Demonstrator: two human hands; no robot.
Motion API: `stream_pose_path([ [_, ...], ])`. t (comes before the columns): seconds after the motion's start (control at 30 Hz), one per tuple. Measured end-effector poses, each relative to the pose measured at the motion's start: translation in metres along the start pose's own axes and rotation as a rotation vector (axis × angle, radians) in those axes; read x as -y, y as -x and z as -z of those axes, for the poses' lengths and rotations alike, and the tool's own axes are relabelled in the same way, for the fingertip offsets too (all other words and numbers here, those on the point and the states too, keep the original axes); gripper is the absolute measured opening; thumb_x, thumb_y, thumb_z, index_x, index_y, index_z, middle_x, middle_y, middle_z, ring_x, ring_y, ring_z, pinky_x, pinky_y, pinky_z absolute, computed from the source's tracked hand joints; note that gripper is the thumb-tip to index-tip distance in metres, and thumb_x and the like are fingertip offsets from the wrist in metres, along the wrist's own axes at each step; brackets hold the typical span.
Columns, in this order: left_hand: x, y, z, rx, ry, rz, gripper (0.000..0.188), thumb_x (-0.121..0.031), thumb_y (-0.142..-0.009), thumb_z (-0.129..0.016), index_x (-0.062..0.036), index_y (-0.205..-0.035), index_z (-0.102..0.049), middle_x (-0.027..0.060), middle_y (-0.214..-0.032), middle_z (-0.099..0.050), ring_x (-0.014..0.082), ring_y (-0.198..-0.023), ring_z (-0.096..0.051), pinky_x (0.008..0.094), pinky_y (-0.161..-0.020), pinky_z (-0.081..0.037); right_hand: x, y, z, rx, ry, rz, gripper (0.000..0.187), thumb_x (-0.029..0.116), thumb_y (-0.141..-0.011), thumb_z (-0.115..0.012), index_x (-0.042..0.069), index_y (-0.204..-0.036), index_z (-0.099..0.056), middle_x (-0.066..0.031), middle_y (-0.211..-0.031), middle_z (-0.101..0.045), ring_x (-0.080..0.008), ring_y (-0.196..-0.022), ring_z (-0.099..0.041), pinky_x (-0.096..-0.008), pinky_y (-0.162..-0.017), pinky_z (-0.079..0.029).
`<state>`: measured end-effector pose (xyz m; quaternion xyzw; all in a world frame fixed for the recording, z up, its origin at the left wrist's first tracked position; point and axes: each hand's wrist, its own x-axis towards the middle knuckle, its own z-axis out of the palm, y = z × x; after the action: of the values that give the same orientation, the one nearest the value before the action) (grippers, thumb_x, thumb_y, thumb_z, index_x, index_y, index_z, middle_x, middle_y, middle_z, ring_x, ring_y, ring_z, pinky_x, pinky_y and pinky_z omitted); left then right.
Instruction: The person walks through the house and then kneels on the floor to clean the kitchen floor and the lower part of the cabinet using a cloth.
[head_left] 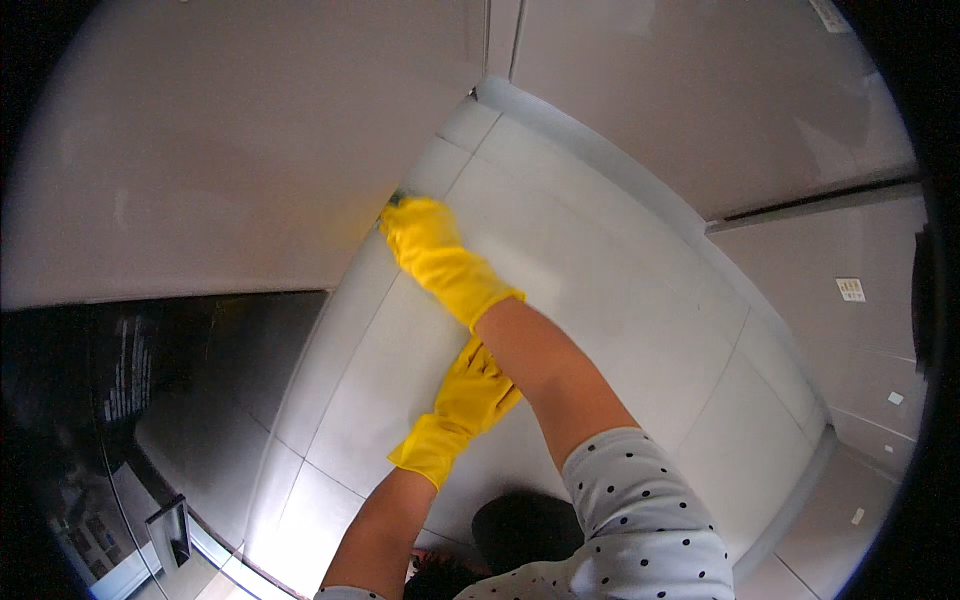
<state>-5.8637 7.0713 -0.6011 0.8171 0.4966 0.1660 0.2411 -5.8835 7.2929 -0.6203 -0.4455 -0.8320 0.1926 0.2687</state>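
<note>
Here green sponge (pixel 397 197) barely visible under right hand (pixel 425 245).

Right hand (pixel 425 240) in yellow rubber glove, reaching far up and to left, arm nearly straight, fingers pressed flat, fingertips partly hidden. Glove cuff ending at wrist, bare forearm below, elbow slightly bent. Upper arm in pale sleeve with dark dots, entering from lower right. Left hand (pixel 475 390) also in yellow glove, lower, tucked under right forearm and partly covered by it, fingers loosely spread. Left forearm bare, rising from lower edge, crossing beneath right arm.
</note>
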Motion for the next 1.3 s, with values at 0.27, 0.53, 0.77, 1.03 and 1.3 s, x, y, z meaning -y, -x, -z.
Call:
stream_pose_path([
  [0.27, -0.009, -0.011, 0.015, -0.033, -0.015, 0.003, 0.055, -0.03, -0.088, -0.065, -0.0094, -0.138, -0.055, 0.0129, -0.149, -0.048, 0.0338, -0.14, -0.04, 0.0518, -0.12, -0.024, -0.107, -0.013, 0.074, -0.092, 0.241, -0.39, 0.028, 0.029, -0.096, -0.055, 0.017, -0.117, -0.068, -0.0147, -0.11, -0.071, -0.0389, -0.099, -0.065, -0.0496, -0.088, -0.051],
  [0.53, -0.012, -0.014, 0.013, -0.07, -0.029, -0.001, 0.055, -0.029, -0.091, -0.063, -0.0093, -0.14, -0.053, 0.0117, -0.151, -0.046, 0.0335, -0.14, -0.04, 0.0513, -0.12, -0.024, -0.158, 0.148, 0.214, -0.219, 0.307, -0.497, 0.034, 0.022, -0.093, -0.063, 0.009, -0.124, -0.066, -0.02, -0.119, -0.068, -0.0399, -0.11, -0.063, -0.0452, -0.097, -0.049],
  [0.77, -0.014, -0.015, 0.003, -0.086, -0.047, 0.003, 0.05, -0.03, -0.091, -0.063, -0.0088, -0.136, -0.056, 0.0129, -0.147, -0.05, 0.035, -0.14, -0.04, 0.0519, -0.119, -0.025, -0.05, 0.049, 0.03, 0.012, 0.262, -0.065, 0.029, 0.034, -0.095, -0.055, 0.012, -0.108, -0.068, -0.0178, -0.093, -0.071, -0.038, -0.085, -0.068, -0.0516, -0.075, -0.052],
  [1.03, -0.013, -0.007, 0.018, -0.079, -0.04, 0.08, 0.049, -0.028, -0.091, -0.063, -0.0092, -0.135, -0.057, 0.0133, -0.15, -0.047, 0.0341, -0.142, -0.039, 0.0524, -0.12, -0.024, -0.134, 0.131, 0.19, -0.019, 0.399, -0.605, 0.03, 0.028, -0.1, -0.047, 0.009, -0.116, -0.064, -0.0221, -0.113, -0.069, -0.0462, -0.098, -0.065, -0.0535, -0.087, -0.052],
  [1.3, -0.011, -0.01, 0.017, -0.026, -0.082, 0.084, 0.051, -0.029, -0.091, -0.062, -0.0099, -0.138, -0.055, 0.0128, -0.152, -0.044, 0.0345, -0.143, -0.036, 0.0532, -0.12, -0.022, -0.091, 0.033, 0.169, -0.055, 0.21, -0.422, 0.036, 0.027, -0.094, -0.059, 0.011, -0.126, -0.062, -0.0204, -0.12, -0.066, -0.0408, -0.111, -0.062, -0.0467, -0.097, -0.049],
])
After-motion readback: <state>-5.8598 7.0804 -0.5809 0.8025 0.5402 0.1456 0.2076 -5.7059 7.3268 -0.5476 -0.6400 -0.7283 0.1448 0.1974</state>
